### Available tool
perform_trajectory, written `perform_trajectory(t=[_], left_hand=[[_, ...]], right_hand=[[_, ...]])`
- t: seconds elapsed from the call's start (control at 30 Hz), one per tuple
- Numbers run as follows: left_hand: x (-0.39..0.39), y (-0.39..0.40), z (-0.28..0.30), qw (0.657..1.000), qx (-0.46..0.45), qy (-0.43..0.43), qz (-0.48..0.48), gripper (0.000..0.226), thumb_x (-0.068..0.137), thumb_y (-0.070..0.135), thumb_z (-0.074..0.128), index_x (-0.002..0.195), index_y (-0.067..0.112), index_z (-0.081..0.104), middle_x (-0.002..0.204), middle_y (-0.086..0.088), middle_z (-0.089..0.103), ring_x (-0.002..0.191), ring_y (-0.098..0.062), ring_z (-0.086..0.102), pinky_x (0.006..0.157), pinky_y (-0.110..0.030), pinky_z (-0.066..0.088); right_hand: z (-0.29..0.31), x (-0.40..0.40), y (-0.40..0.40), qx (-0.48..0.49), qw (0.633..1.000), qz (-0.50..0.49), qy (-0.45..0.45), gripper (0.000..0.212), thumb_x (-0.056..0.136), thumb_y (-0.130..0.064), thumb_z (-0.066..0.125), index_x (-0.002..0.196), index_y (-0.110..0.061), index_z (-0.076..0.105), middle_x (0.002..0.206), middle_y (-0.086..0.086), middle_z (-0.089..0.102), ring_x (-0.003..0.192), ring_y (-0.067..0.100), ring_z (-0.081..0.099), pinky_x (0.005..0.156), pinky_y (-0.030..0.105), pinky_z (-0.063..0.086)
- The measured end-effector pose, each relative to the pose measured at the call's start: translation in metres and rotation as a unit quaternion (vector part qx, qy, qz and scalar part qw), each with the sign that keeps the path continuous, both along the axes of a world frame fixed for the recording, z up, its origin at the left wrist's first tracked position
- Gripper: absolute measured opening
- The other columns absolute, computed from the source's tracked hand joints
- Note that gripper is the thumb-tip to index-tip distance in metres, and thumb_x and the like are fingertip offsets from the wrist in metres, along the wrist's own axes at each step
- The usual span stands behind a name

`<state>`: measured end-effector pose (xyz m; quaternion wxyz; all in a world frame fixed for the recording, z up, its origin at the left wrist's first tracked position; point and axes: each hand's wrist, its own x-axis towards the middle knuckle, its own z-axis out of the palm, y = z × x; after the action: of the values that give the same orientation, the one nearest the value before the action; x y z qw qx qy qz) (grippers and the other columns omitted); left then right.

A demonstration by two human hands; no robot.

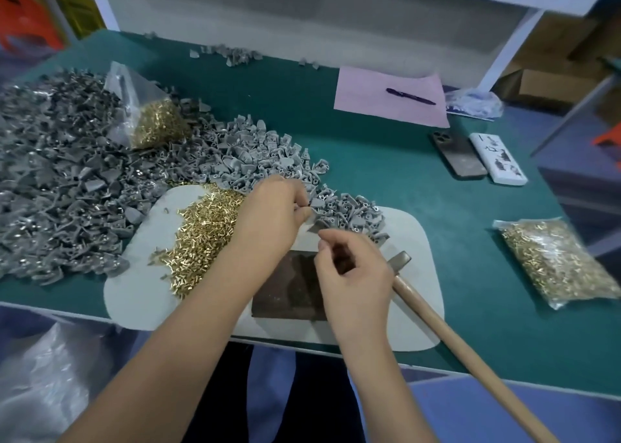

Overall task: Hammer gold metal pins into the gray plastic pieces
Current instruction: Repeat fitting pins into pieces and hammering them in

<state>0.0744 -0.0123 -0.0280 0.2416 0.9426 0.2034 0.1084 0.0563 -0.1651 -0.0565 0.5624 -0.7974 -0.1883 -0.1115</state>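
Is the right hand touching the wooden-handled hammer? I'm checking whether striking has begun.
Apart. The head view shows the right hand raised over the dark block, fingers curled, while the wooden-handled hammer lies unheld beside it.

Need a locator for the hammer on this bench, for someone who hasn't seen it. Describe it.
Start at the pale mat at the near edge of the green table. On it lies a dark block; the hammer lies just right of that, under the right hand. It is the only long tool: metal head, pale wooden handle running off the table's near edge.
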Motion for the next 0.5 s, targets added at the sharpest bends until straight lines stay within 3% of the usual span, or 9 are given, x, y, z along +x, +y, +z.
perform_trajectory(t=[0.1,0.2,0.3,0.4,0.5], left_hand=[[-0.036,-0.005,0.01,0.993,-0.09,-0.074,-0.008,0.014,0.089,0.039,0.073,0.083,0.034,0.061,0.083,0.018,0.065,0.08,0.001,0.061,0.067,-0.021,0.047],[-0.073,-0.014,0.016,0.987,-0.148,-0.055,-0.029,0.017,0.084,0.042,0.077,0.079,0.035,0.062,0.078,0.024,0.066,0.083,0.012,0.059,0.066,-0.013,0.042],[-0.096,-0.02,0.012,0.987,-0.161,-0.017,-0.02,0.021,0.081,0.048,0.077,0.077,0.032,0.065,0.079,0.019,0.068,0.082,0.007,0.061,0.073,-0.02,0.048],[-0.105,-0.03,0.008,0.991,-0.134,0.0,0.011,0.028,0.079,0.053,0.076,0.075,0.029,0.061,0.076,0.013,0.064,0.072,0.001,0.058,0.06,-0.025,0.044],[-0.108,-0.035,0.008,0.995,-0.096,-0.01,0.028,0.032,0.082,0.055,0.073,0.074,0.028,0.058,0.07,0.011,0.061,0.065,-0.002,0.054,0.053,-0.027,0.038]], right_hand=[[0.001,0.001,0.0,0.009,1.0,0.008,0.021,0.02,0.085,-0.005,0.07,0.095,-0.021,0.075,0.089,-0.011,0.071,0.09,0.012,0.068,0.082,0.029,0.055],[0.005,0.003,-0.007,0.027,0.997,0.036,0.061,0.019,0.087,-0.007,0.072,0.095,-0.023,0.076,0.088,-0.011,0.074,0.089,0.012,0.07,0.083,0.029,0.056],[0.008,0.002,-0.023,0.027,0.995,0.059,0.07,0.014,0.09,-0.016,0.072,0.093,-0.029,0.076,0.089,-0.017,0.074,0.09,0.006,0.07,0.081,0.018,0.052],[0.008,-0.004,-0.037,0.015,0.996,0.067,0.064,0.014,0.09,-0.019,0.074,0.089,-0.032,0.075,0.088,-0.018,0.074,0.084,0.005,0.068,0.076,0.012,0.048],[0.008,-0.01,-0.046,0.0,0.995,0.077,0.061,0.013,0.089,-0.018,0.076,0.089,-0.031,0.076,0.087,-0.013,0.073,0.082,0.007,0.067,0.072,0.016,0.045]])
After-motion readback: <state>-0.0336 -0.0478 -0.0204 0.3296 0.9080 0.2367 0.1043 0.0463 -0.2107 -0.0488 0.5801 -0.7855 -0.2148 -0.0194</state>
